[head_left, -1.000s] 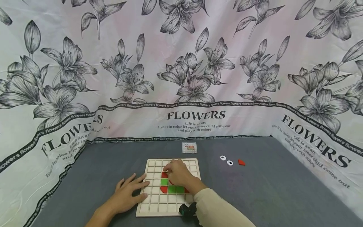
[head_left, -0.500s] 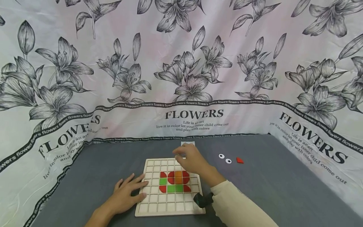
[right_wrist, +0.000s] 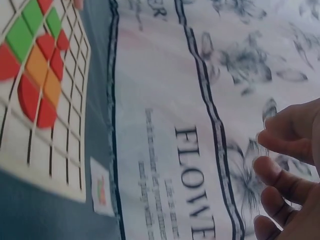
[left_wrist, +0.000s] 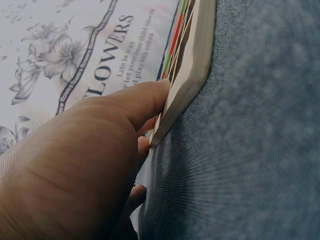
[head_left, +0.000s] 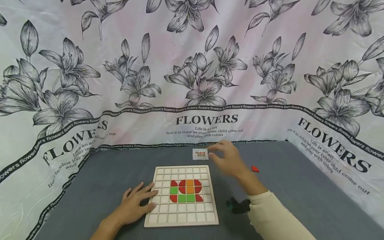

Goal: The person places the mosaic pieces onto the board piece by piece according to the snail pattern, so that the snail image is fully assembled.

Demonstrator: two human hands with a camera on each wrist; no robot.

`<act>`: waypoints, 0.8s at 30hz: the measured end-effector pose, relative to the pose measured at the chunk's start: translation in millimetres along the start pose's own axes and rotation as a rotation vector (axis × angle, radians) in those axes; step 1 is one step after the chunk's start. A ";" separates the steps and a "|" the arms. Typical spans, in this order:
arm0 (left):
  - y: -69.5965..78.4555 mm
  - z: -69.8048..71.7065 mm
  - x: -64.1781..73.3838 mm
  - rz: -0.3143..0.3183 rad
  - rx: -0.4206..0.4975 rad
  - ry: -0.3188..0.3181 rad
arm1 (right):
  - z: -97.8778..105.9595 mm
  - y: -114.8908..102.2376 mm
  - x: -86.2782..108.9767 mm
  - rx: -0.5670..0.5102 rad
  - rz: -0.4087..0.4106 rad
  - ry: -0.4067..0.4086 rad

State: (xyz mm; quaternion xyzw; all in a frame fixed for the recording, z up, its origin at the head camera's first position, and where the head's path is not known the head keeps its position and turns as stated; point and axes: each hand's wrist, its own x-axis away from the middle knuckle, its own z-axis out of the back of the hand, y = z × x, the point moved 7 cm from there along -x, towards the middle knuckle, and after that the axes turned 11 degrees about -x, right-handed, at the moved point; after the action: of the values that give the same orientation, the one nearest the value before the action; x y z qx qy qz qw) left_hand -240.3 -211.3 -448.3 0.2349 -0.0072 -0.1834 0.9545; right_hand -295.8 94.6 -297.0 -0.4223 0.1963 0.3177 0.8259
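Observation:
A pale wooden grid board [head_left: 181,215] lies on the table, with red, green and orange tiles [head_left: 190,198] set in its middle cells. My left hand [head_left: 133,204] rests at the board's left edge, fingers spread; the left wrist view has the thumb [left_wrist: 145,102] against the board's rim [left_wrist: 192,65]. My right hand [head_left: 229,160] is out past the board's far right corner, beside the small picture card [head_left: 200,154]. In the right wrist view the fingers [right_wrist: 277,177] are loosely bent, with nothing between them. The two eye pieces are hidden behind this hand.
One red tile [head_left: 255,169] lies on the grey table [head_left: 288,193] to the right of my right hand. A flower-printed curtain [head_left: 207,130] closes off the back and both sides. Black wrist gear [head_left: 238,205] hangs at the right sleeve.
My right hand has left the tiles on the board and moved right and away, past the card, covering the eye pieces. The left hand has stayed at the board's edge.

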 end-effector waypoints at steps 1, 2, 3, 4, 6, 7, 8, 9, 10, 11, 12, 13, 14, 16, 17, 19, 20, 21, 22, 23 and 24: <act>0.1 0.1 -0.1 0.000 -0.001 0.000 | 5.0 3.9 1.8 0.004 -0.019 0.009; 0.3 0.2 -0.1 0.001 -0.006 0.000 | 10.0 7.8 3.8 0.010 -0.034 0.021; 0.5 0.4 -0.3 0.003 -0.008 0.000 | 15.0 11.4 5.9 0.015 -0.044 0.033; 0.8 0.6 -0.2 0.006 -0.012 0.001 | 19.6 15.6 7.8 0.022 -0.054 0.045; 1.2 1.1 0.0 0.010 -0.018 0.003 | 28.2 24.2 11.9 0.036 -0.071 0.065; 1.5 1.3 0.2 0.012 -0.018 0.003 | 32.4 28.4 14.0 0.040 -0.079 0.075; 1.8 1.5 0.4 0.013 -0.019 0.003 | 36.7 31.8 16.2 0.045 -0.085 0.085; 2.2 1.5 0.5 0.012 -0.015 0.002 | 40.9 35.8 18.4 0.048 -0.091 0.096; 2.7 1.5 0.7 0.009 -0.013 0.001 | 45.0 39.7 20.7 0.054 -0.098 0.105; 3.0 1.4 0.7 0.007 -0.010 0.000 | 48.8 43.7 23.0 0.058 -0.106 0.115; 3.3 1.2 0.7 0.005 -0.008 -0.001 | 52.4 47.7 25.2 0.065 -0.112 0.124; 3.3 1.0 0.7 0.003 -0.008 -0.002 | 55.7 51.5 27.2 0.068 -0.120 0.134; 3.3 0.9 0.8 0.001 -0.010 -0.002 | 58.3 55.7 29.2 0.077 -0.129 0.142; 2.8 0.9 0.8 0.003 -0.018 0.001 | 61.9 65.0 33.0 0.095 -0.151 0.159; 2.2 0.7 0.7 0.005 -0.022 0.001 | 63.2 69.8 35.0 0.102 -0.164 0.168; 1.9 1.1 0.9 0.007 -0.024 0.005 | 65.4 78.9 39.8 0.120 -0.190 0.184; 1.7 1.2 1.0 0.007 -0.023 0.005 | 66.5 83.9 42.5 0.129 -0.202 0.192; 1.8 1.3 1.1 0.006 -0.023 0.006 | 67.7 88.8 45.4 0.135 -0.215 0.200; 1.7 1.3 1.3 0.006 -0.023 0.004 | 68.8 94.2 48.3 0.138 -0.231 0.207; 1.7 1.6 1.7 0.006 -0.018 0.003 | 70.0 100.0 51.3 0.140 -0.247 0.213; 1.8 1.8 2.1 0.006 -0.015 0.003 | 70.7 105.9 54.7 0.141 -0.269 0.213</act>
State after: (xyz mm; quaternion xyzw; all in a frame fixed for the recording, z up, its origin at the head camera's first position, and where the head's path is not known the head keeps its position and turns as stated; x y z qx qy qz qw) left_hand -237.9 -211.3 -446.0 0.2282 -0.0050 -0.1804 0.9567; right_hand -325.6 219.2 -350.1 -0.4173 0.2463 0.1435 0.8629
